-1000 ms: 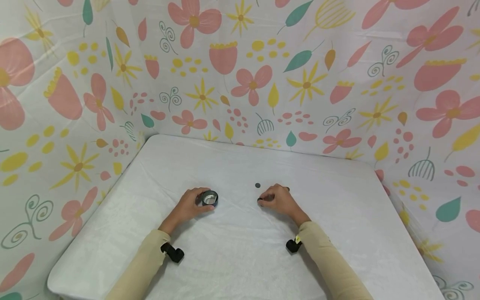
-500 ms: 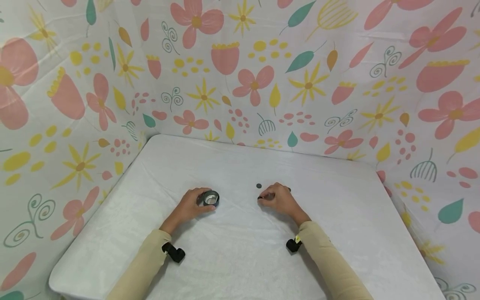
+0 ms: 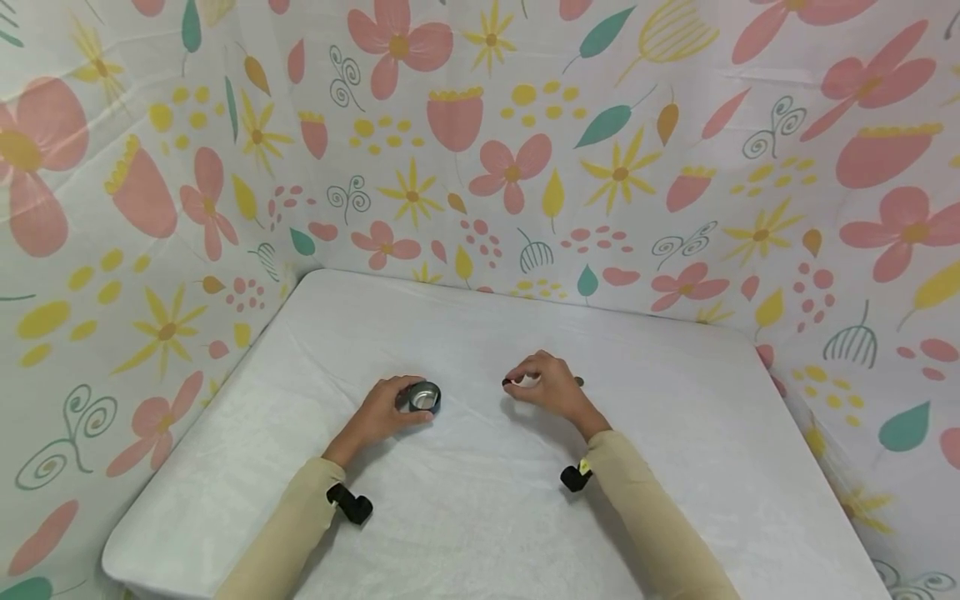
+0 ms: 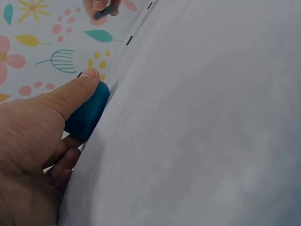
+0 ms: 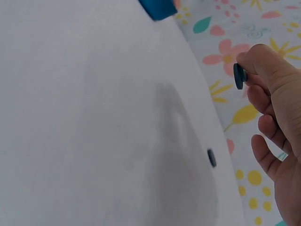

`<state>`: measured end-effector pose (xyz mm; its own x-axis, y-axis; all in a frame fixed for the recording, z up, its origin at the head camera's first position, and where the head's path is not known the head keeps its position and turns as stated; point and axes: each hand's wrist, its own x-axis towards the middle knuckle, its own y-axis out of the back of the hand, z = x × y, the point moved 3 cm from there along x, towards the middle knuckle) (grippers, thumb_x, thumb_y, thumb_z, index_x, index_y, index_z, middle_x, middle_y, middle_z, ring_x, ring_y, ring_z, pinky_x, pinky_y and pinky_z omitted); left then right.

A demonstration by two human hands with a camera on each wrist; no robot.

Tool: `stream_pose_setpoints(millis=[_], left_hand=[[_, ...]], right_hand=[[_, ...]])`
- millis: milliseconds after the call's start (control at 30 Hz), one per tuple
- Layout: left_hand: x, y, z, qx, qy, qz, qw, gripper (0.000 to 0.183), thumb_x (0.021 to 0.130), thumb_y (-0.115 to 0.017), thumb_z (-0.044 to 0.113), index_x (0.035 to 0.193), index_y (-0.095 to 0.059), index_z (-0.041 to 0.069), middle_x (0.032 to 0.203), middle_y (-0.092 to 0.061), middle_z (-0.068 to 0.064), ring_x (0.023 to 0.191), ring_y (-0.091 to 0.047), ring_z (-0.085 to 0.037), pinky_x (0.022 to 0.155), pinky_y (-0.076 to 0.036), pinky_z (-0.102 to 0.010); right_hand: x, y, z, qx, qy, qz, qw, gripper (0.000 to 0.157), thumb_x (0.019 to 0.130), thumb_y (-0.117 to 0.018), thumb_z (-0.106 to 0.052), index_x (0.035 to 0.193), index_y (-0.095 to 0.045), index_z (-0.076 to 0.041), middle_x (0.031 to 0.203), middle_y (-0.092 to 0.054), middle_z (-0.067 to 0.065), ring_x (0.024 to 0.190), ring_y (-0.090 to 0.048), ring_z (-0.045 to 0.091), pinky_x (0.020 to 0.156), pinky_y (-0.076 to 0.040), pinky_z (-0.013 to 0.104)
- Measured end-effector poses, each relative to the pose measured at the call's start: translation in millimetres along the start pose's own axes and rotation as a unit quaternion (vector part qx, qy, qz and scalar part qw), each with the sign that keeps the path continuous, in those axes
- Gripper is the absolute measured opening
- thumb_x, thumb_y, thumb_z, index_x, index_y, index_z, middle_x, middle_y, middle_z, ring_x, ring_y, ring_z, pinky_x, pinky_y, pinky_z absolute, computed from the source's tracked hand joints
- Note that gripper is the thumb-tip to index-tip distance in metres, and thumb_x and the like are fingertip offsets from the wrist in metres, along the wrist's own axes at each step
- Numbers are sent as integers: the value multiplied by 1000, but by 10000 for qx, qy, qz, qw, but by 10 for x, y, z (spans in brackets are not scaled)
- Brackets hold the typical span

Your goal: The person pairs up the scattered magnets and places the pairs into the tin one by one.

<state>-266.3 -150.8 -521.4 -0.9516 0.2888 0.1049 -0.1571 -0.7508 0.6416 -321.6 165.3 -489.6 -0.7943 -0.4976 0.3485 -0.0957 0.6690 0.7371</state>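
My left hand (image 3: 378, 414) holds a small round tin (image 3: 425, 397) on the table, thumb on the near side. Its inside is silvery and its mouth faces up; its outer wall (image 4: 89, 113) looks blue in the left wrist view. Right of it, my right hand (image 3: 553, 387) pinches a small dark disc (image 5: 239, 76) between thumb and finger, raised above the cloth. Something small sticks out from that disc's side; what it is I cannot tell. Another dark disc (image 3: 579, 382) lies just beyond the right hand. Two dark discs (image 4: 129, 40) show on the cloth in the left wrist view.
A white cloth covers the table (image 3: 465, 517), which has rounded corners. Flower-printed fabric (image 3: 510, 167) hangs around its back and sides. A black wrist camera (image 3: 350, 504) sits on the left sleeve and another camera (image 3: 576, 477) on the right one.
My right hand has lifted the disc off the cloth and moved a little away from me and left. The disc seen on the table behind it is now out of sight. My left hand stays on the tin.
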Motion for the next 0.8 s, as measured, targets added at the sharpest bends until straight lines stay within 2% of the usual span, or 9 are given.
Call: stream_pose_setpoints(millis=[100, 200, 367, 633, 800], left_hand=[[-4, 4, 5, -31, -19, 5, 10000, 66, 84, -86, 33, 139, -61, 7, 135, -65, -12, 125, -56, -31, 106, -45, -50], [-3, 2, -1, -59, 4, -11, 10000, 67, 84, -86, 33, 140, -61, 7, 136, -64, -12, 126, -55, -31, 107, -44, -49], [3, -8, -11, 0, 8, -19, 10000, 68, 84, -86, 36, 140, -61, 7, 137, -64, -11, 127, -55, -31, 108, -43, -50], [22, -4, -18, -12, -98, 11, 10000, 67, 83, -87, 35, 138, -62, 6, 135, -66, -10, 125, -57, -29, 108, -44, -49], [24, 1, -26, -29, -130, -11, 9999, 66, 83, -87, 34, 138, -63, 6, 133, -66, -10, 125, -58, -29, 108, -43, -50]], right_hand=[[81, -32, -88, 153, 42, 18, 9999, 11, 85, -86, -24, 94, -82, -19, 87, -71, -10, 84, -62, 25, 75, -55, 42], [162, -78, -177, 232, 166, 61, 9996, 10, 84, -86, -22, 92, -82, -19, 86, -71, -10, 83, -62, 29, 72, -53, 40], [293, -185, -312, 296, 382, 33, 9988, 10, 83, -86, -22, 92, -82, -19, 86, -73, -11, 84, -64, 29, 74, -53, 34], [472, -404, -509, 677, 593, -129, 9959, 7, 86, -84, -23, 92, -83, -20, 87, -74, -10, 85, -63, 32, 77, -54, 47], [534, -548, -579, 725, 647, -201, 9951, 8, 87, -83, -24, 94, -83, -20, 87, -73, -9, 86, -64, 31, 78, -55, 42]])
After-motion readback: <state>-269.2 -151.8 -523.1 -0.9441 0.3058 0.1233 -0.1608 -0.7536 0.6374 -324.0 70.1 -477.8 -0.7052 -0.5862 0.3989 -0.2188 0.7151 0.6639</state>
